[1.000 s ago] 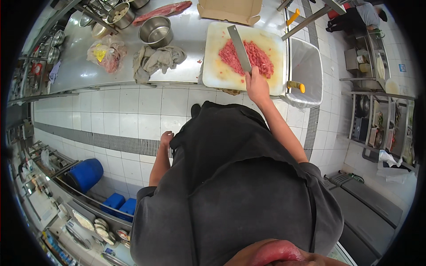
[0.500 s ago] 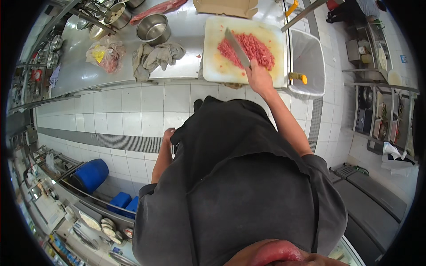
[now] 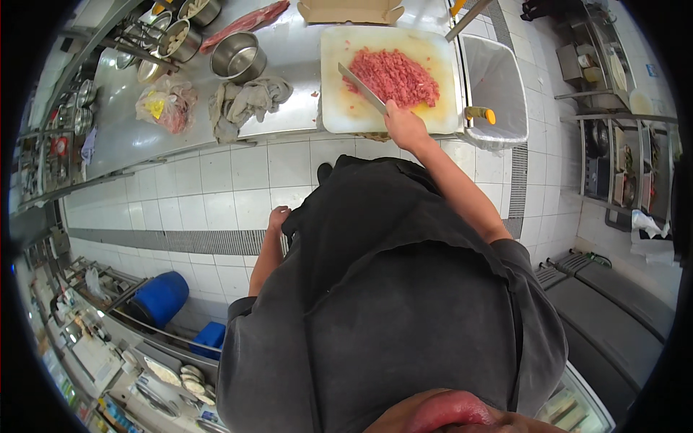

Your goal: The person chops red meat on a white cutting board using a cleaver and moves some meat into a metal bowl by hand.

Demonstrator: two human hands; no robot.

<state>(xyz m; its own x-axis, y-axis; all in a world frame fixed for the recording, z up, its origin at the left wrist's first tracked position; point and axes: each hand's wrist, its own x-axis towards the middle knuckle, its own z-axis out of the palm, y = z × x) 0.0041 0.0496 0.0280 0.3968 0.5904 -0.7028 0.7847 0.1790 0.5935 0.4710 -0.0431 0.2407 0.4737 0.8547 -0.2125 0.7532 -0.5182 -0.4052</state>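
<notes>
My right hand (image 3: 406,126) is closed round the handle of a kitchen knife (image 3: 363,89). Its blade points up and to the left, along the near left edge of a heap of chopped raw red meat (image 3: 401,74). The heap lies spread on a white cutting board (image 3: 336,115), with small bits scattered around it. Low at my left side, my left hand (image 3: 279,217) is beside the dark apron (image 3: 354,209), away from the board. Its fingers are partly hidden, and I see no object in it.
Left of the board are a grey rag (image 3: 249,101), a steel pot (image 3: 238,58), a bagged item (image 3: 167,106) and a long piece of raw meat (image 3: 245,26). Behind it is a cardboard box (image 3: 351,12). A lined bin (image 3: 498,94) and a yellow handle (image 3: 481,115) stand right.
The knife has moved from across the top of the meat to the heap's near left edge, its blade lying lower. The meat looks more gathered. My left hand stays at my side.
</notes>
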